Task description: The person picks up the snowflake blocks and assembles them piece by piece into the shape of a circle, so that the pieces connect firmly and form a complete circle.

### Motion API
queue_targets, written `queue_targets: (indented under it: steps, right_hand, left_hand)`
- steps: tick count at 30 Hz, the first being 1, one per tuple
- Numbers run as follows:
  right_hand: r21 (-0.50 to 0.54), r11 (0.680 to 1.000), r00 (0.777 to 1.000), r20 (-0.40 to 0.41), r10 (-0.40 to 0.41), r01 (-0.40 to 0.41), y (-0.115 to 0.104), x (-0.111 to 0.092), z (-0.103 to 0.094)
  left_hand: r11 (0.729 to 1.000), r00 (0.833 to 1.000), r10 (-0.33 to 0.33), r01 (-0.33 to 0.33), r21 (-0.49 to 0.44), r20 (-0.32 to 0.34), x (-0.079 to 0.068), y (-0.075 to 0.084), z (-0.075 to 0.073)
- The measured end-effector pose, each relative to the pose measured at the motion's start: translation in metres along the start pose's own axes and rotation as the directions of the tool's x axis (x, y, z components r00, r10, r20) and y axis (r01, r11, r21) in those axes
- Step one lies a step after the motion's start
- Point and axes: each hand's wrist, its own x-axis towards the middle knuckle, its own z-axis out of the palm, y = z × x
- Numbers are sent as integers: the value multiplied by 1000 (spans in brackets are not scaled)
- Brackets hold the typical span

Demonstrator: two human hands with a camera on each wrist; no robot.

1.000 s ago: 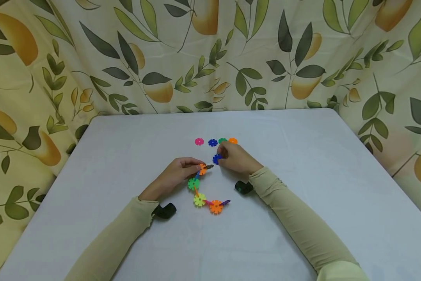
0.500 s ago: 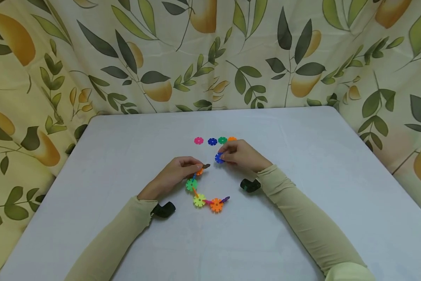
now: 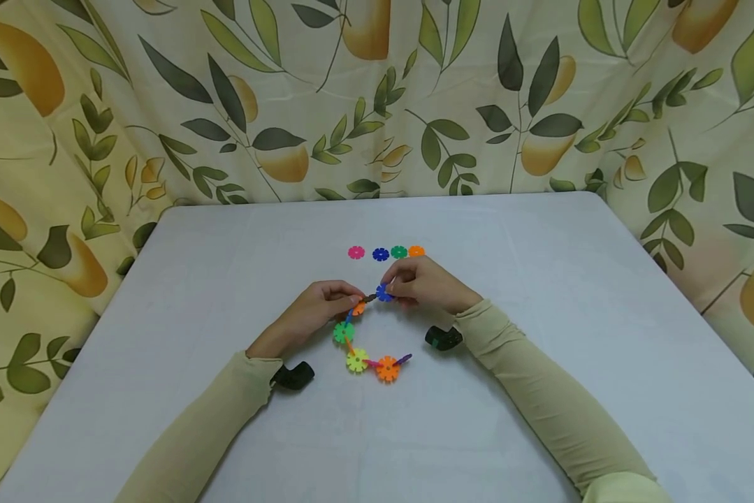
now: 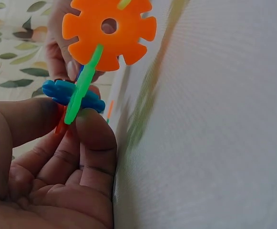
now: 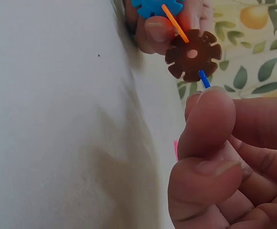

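A chain of notched plastic discs (image 3: 344, 332), slotted edge to edge in several colours, curves between the hands. My left hand (image 3: 316, 307) pinches its upper end at an orange disc (image 3: 359, 307); a brown disc (image 5: 193, 55) sticks out from there. With thumb and fingertips, my right hand (image 3: 430, 285) holds a blue disc (image 3: 384, 292). In the right wrist view, that disc's edge meets the brown disc's rim; how deep it sits in the notch is hidden by the thumb. The left wrist view shows green (image 4: 83, 88) and light blue (image 4: 62, 91) discs at the left fingertips.
Loose pink (image 3: 356, 252), dark blue (image 3: 380, 254), green (image 3: 399, 252) and orange (image 3: 416, 251) discs lie in a row beyond the hands on the white table (image 3: 509, 419). A leaf-patterned curtain (image 3: 364, 98) stands behind. Black devices (image 3: 295, 376) sit at both wrists.
My right hand first drew back slightly to the right with the blue disc, then came left and brought it against the brown disc. The left hand has barely moved.
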Motion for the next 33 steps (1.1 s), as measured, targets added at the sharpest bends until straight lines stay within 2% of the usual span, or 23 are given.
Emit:
queue_targets:
  steps: [8, 15, 20, 27, 33]
  right_hand:
    - [34, 999, 999, -27, 28, -27, -1, 0, 5]
    - [70, 998, 1000, -13, 2, -1, -3, 0, 8]
    - [85, 996, 1000, -17, -5, 7, -4, 0, 11]
    - [88, 996, 999, -47, -8, 12, -9, -1, 17]
    - [103, 994, 997, -70, -15, 23, -7, 2, 22]
  left_hand:
    - [1000, 1000, -4, 4, 3, 6, -1, -1, -1]
    - [1000, 1000, 3, -3, -25, 16, 0, -2, -1]
    - [999, 1000, 10, -10, -41, -2, 1, -2, 0]
    - [999, 998, 36, -36, -7, -43, 1, -3, 1]
    - [1000, 998, 30, -30, 0, -64, 0, -4, 1]
